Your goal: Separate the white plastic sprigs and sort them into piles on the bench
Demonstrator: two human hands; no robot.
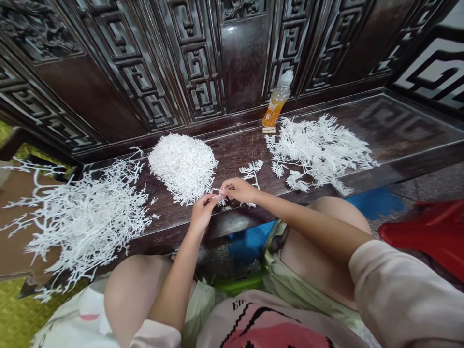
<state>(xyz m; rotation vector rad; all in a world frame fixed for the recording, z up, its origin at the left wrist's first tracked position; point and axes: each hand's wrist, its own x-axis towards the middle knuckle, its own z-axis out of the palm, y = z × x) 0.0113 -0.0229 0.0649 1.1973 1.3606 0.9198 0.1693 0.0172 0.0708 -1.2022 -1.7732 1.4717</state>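
My left hand (pixel 203 211) and my right hand (pixel 239 190) meet at the front edge of the dark wooden bench, fingers closed in a pinch. Between the fingertips is a small white branched sprig (pixel 221 200), mostly covered by the fingers. Just behind my left hand rises a rounded heap of small white pieces (pixel 183 166). A separate white branched piece (pixel 253 169) lies flat beyond my right hand, partly hidden by the wrist. To the right spreads a pile of white sprigs (pixel 319 150) with dense, comb-like tips.
A tangled pile of thin bare white branches (pixel 90 217) overhangs the bench at the left. A bottle of orange drink (pixel 276 101) stands at the back on a small pale block, against the carved wooden backrest (pixel 244 63). A red plastic stool (pixel 427 229) is on the floor at right.
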